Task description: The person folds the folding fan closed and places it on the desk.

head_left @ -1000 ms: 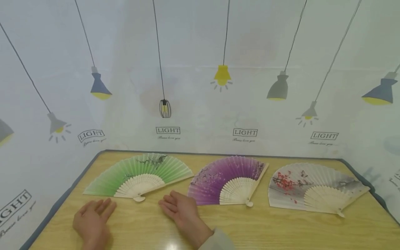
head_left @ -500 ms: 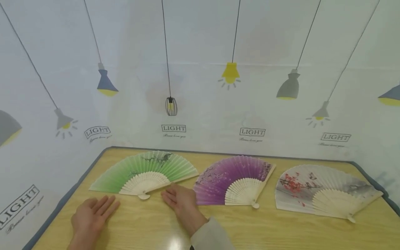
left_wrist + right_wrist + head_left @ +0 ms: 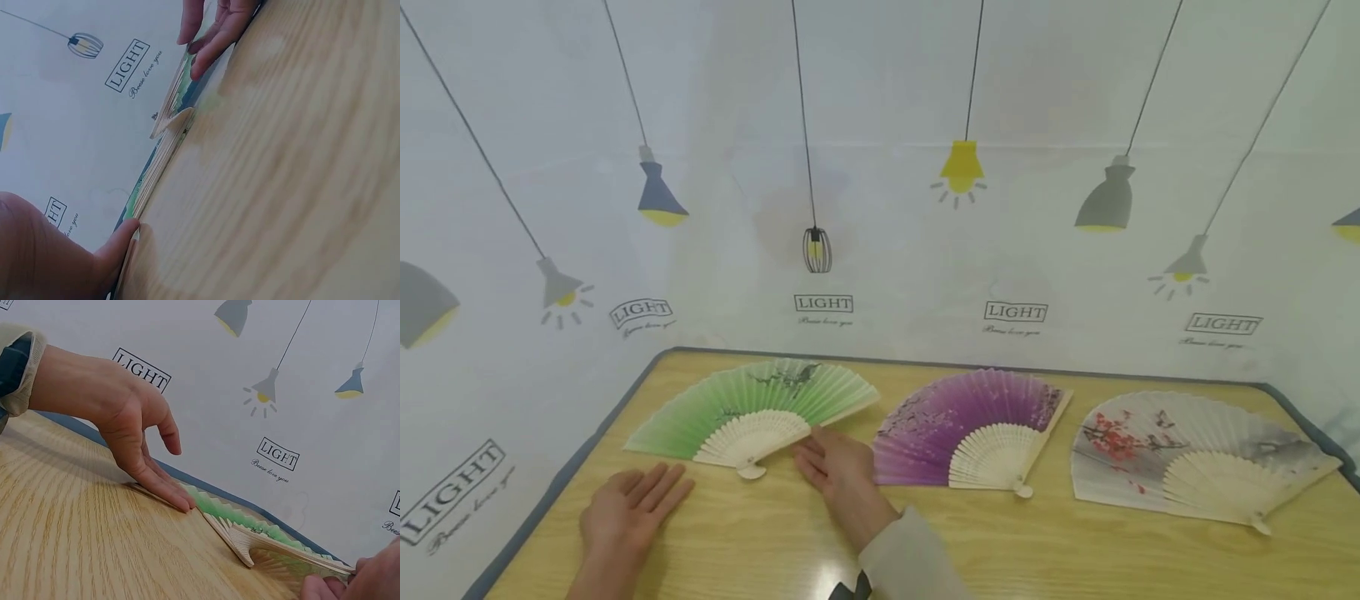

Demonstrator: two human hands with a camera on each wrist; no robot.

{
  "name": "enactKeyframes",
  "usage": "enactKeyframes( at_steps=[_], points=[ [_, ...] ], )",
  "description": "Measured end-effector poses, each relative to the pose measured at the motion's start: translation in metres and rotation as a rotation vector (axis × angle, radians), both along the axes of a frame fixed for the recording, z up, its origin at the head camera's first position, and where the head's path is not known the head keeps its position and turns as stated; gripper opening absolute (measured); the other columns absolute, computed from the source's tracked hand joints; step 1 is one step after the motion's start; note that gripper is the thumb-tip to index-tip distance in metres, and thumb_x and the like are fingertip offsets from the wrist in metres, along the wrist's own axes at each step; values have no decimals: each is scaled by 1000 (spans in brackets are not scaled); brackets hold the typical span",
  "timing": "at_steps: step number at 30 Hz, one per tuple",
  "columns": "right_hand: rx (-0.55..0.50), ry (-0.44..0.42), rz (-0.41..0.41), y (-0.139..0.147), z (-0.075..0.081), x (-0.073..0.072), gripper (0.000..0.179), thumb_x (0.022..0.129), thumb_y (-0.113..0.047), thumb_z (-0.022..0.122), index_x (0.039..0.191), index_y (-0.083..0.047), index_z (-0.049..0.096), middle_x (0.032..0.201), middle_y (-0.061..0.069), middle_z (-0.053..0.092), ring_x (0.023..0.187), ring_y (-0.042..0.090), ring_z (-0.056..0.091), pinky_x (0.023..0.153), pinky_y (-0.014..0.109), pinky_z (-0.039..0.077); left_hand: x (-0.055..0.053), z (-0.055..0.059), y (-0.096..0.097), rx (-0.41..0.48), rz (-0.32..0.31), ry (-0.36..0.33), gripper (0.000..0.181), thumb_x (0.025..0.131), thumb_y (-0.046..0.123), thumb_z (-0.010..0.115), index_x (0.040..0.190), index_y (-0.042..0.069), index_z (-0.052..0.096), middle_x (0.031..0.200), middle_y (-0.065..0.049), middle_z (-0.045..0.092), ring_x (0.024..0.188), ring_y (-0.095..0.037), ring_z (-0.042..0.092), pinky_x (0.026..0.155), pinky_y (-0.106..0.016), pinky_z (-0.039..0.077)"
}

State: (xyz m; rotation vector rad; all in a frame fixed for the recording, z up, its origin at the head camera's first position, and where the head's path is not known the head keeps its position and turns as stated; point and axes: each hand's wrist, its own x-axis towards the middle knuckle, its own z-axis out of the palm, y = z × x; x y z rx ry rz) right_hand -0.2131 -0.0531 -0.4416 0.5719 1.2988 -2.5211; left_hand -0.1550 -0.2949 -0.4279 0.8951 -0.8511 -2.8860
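A green folding fan (image 3: 751, 408) lies spread on the table in the head view, its pale ribs towards me. My right hand (image 3: 838, 467) pinches its right outer rib, which is raised off the table in the right wrist view. At the fan's left edge, my left hand (image 3: 625, 512) rests with straight fingers; its fingertips (image 3: 182, 501) touch the edge in the right wrist view. The left wrist view catches the fan's ribs (image 3: 161, 159) edge-on between both hands. Right of my right hand lies a purple fan (image 3: 955, 425), spread, and beyond it a white fan with red blossoms (image 3: 1120, 450).
Underneath is a wood-grain table (image 3: 1037, 550) with a dark blue edge (image 3: 587, 446). A pale cloth wall (image 3: 887, 208) printed with lamps and lettering encloses the back and sides. A dark object (image 3: 852, 588) shows by the right sleeve.
My right hand has moved up to the green fan's right rib and taken hold of it. The left hand stays by the left edge. The head view has shifted slightly.
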Motion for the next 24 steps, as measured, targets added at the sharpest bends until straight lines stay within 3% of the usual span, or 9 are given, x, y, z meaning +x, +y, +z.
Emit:
enactKeyframes(
  at_steps=[5, 10, 16, 20, 24],
  points=[
    [1, -7, 0, 1, 1, -1, 33, 91, -6, 63, 120, 10, 55, 100, 24, 66, 90, 32, 67, 78, 35, 59, 1, 0, 3, -33, 27, -24, 61, 104, 20, 22, 148, 29, -19, 158, -2, 7, 132, -20, 35, 105, -43, 40],
    [-1, -2, -2, 3, 1, -1, 29, 92, -5, 61, 116, 11, 56, 97, 25, 65, 85, 29, 68, 77, 34, 59, 0, 0, 4, -70, 28, -20, 61, 104, 18, 24, 150, 24, -16, 158, -4, 7, 129, -20, 38, 104, -43, 42],
    [8, 7, -2, 8, 0, 0, 27, 93, -4, 59, 115, 11, 56, 97, 25, 65, 84, 28, 68, 77, 33, 59, -5, -6, 7, -67, -60, 50, 51, 105, 14, 12, 152, 16, -8, 158, -3, 1, 108, -26, 58, 105, -45, 39],
    [25, 30, 7, 11, 0, 2, 23, 94, -3, 57, 112, 12, 56, 96, 25, 65, 84, 27, 68, 78, 32, 59, -10, -10, 14, -91, -127, 106, 52, 104, 14, 4, 150, 28, -15, 158, -3, -5, 118, -28, 51, 106, -46, 36],
    [38, 54, 15, 12, 0, 4, 21, 94, -2, 56, 110, 12, 56, 95, 24, 65, 83, 26, 69, 78, 33, 59, -16, -12, 20, -66, -114, 151, 56, 105, 15, 9, 147, 42, -17, 158, -3, -5, 125, -31, 39, 106, -47, 35]
  ],
)
